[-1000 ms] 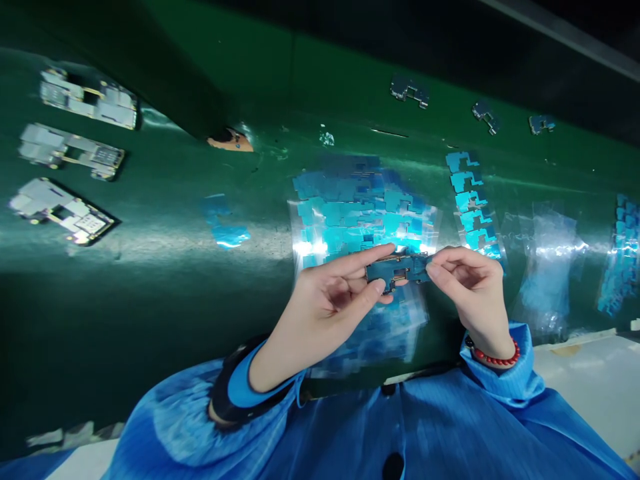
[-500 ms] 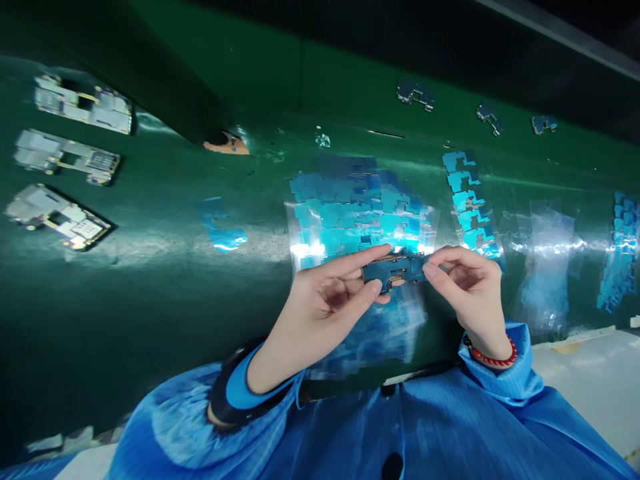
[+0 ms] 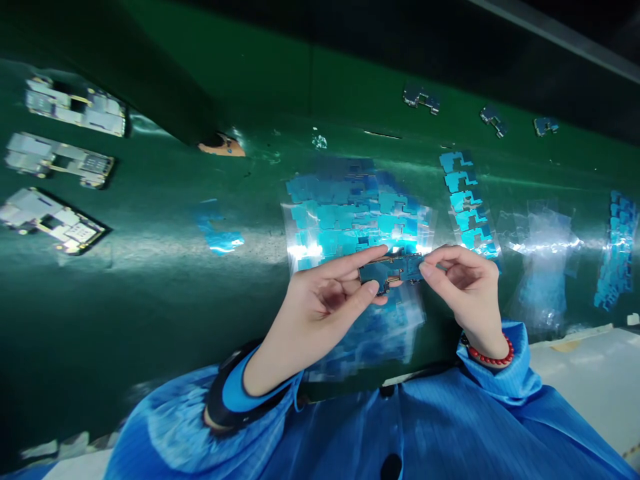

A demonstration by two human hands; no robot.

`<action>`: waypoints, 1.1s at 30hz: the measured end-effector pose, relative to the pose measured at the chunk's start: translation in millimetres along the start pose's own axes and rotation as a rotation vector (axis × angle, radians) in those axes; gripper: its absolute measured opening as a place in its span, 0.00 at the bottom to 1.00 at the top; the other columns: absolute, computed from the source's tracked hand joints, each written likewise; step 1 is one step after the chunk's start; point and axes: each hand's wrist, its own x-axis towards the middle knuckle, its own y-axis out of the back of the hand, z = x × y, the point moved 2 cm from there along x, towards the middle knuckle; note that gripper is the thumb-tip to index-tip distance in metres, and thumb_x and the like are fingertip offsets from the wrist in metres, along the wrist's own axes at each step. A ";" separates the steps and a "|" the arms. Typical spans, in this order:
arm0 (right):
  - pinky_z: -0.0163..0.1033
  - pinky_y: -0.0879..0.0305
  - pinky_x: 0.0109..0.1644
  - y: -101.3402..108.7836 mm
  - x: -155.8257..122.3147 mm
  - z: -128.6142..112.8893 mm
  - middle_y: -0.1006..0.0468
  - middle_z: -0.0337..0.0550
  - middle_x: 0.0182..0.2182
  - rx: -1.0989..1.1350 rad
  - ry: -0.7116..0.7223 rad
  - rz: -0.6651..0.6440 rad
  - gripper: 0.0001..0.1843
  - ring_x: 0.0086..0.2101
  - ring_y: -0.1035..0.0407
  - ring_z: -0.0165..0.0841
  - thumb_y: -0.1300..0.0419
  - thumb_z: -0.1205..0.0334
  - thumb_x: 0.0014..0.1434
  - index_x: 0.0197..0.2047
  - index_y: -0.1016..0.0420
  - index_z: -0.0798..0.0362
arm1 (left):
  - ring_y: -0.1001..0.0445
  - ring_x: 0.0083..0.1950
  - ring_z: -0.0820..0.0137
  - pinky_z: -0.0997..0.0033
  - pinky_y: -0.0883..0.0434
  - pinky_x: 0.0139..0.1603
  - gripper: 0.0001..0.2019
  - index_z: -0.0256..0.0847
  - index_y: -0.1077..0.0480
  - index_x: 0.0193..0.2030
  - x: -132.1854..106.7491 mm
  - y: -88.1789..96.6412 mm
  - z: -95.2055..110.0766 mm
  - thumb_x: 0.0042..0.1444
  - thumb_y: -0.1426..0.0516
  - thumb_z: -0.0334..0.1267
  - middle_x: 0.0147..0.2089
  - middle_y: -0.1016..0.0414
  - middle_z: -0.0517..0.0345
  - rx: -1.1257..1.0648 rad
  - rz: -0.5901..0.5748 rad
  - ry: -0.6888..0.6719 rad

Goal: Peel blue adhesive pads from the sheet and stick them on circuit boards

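A flat, dark-blue, notched circuit board [image 3: 375, 270] with a central cut-out is held crosswise over glossy blue film sheets [image 3: 340, 217].

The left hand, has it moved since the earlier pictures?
No, not noticeably: against the blue sheets on the green table, the left hand keeps about the same place.

Shifted in view: left hand [image 3: 325, 300], right hand [image 3: 465, 277] and held dark board [image 3: 377, 271], slightly toward nine o'clock; pale boards [image 3: 95, 163] near ten o'clock, toward eight, the lowest now meeting the frame's edge; small dark boards [image 3: 493, 121] between one and two, toward four.
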 end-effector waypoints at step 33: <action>0.37 0.26 0.38 0.6 6.5 22.2 0.19 0.41 0.27 0.143 -0.164 -0.087 0.11 0.30 0.23 0.32 0.34 0.53 0.55 0.34 0.21 0.53 | 0.20 0.38 0.66 0.71 0.22 0.41 0.11 0.38 0.23 0.38 10.9 -10.9 -22.4 0.52 0.35 0.43 0.32 0.19 0.57 -0.271 -0.144 0.054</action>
